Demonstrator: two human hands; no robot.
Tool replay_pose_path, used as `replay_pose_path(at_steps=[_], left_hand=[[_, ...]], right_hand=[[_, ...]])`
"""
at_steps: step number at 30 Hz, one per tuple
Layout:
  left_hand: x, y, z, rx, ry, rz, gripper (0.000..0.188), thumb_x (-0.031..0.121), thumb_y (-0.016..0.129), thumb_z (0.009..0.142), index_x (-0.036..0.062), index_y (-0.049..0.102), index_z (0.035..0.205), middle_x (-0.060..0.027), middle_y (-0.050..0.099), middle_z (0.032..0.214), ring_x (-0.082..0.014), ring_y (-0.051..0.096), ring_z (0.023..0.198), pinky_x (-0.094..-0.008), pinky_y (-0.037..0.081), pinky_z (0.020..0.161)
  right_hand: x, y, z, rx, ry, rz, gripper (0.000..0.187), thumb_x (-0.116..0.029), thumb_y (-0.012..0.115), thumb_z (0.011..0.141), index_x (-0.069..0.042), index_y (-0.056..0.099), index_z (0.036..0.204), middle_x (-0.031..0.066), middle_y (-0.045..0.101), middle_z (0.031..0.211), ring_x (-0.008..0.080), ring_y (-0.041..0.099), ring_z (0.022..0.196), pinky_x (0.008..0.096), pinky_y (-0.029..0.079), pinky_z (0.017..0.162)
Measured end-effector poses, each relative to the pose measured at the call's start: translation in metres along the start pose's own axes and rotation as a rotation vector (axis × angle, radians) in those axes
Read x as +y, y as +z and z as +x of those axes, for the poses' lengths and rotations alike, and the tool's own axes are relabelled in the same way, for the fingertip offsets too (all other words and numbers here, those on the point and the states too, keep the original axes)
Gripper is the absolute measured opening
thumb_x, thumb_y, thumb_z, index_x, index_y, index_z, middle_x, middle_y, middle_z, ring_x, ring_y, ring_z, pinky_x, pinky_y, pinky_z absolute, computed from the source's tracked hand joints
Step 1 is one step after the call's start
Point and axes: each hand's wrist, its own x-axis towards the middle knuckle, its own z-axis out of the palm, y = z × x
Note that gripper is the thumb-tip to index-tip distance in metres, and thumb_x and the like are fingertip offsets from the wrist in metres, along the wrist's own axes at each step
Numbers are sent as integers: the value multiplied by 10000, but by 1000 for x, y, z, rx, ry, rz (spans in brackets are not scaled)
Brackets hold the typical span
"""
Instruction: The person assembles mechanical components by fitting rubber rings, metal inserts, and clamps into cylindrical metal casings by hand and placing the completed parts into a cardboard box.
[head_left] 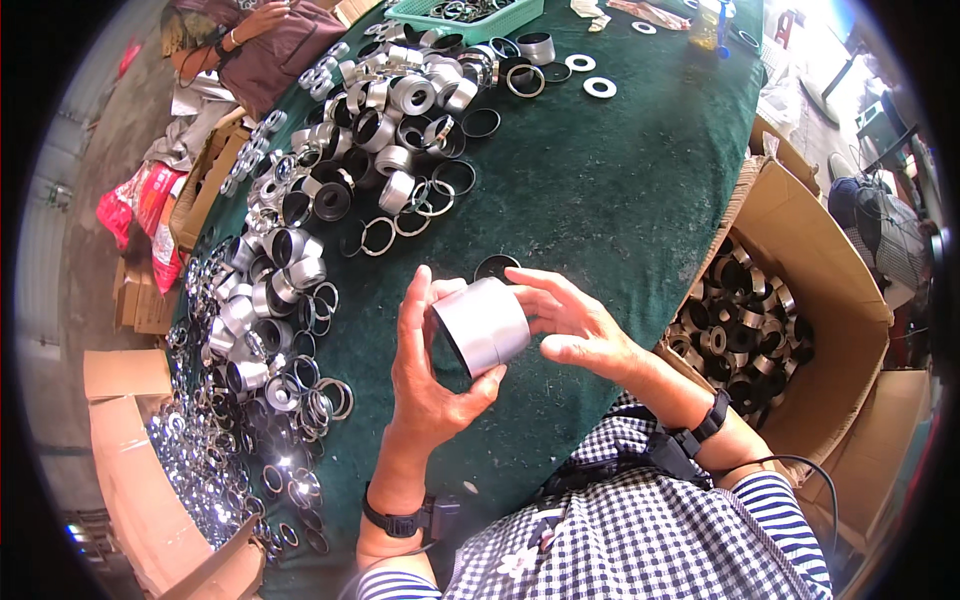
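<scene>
A silver metal cylinder [488, 322] with a dark rim sits tilted in my left hand [428, 365], the thumb below it and the fingers along its far left side. Close by its right end is my right hand [580, 325], fingers spread and thumb apart; whether its fingertips touch the cylinder is hard to tell. A black ring [497, 266] lies on the green cloth just beyond the cylinder, partly hidden by it.
Silver and black rings and cylinders [375, 130] pile along the table's left side. A green basket [520, 14] stands at the far edge. A cardboard box [830, 250] of metal parts is at my right, another cardboard box [140, 480] at left. Another person [265, 60] sits far left.
</scene>
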Motion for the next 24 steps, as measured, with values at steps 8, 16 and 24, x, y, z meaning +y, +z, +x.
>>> replay_pose_path(at_steps=[8,16,24], left_hand=[[0,3,-1,-85,171,209,1091,26,783,654,35,163,1551,-193,465,1369,-302,515,1243,-412,419,1050],[7,0,-3,48,-403,-522,1102,460,755,808,26,77,1560,-234,385,1454,-334,489,1278,-447,397,1066],[7,11,-2,51,-297,-375,953,118,768,767,16,203,1528,-150,486,1292,-234,514,1236,-391,467,1005]], right_hand=[[-3,19,12,23,50,95,918,-303,818,797,-98,283,1514,141,475,1391,240,459,1303,407,395,1070],[0,12,9,124,-125,-333,900,-255,860,716,-85,377,1457,108,494,1320,230,490,1259,396,414,1054],[3,6,9,29,-217,-428,884,-262,807,777,-90,330,1501,151,418,1451,264,424,1347,432,360,1106]])
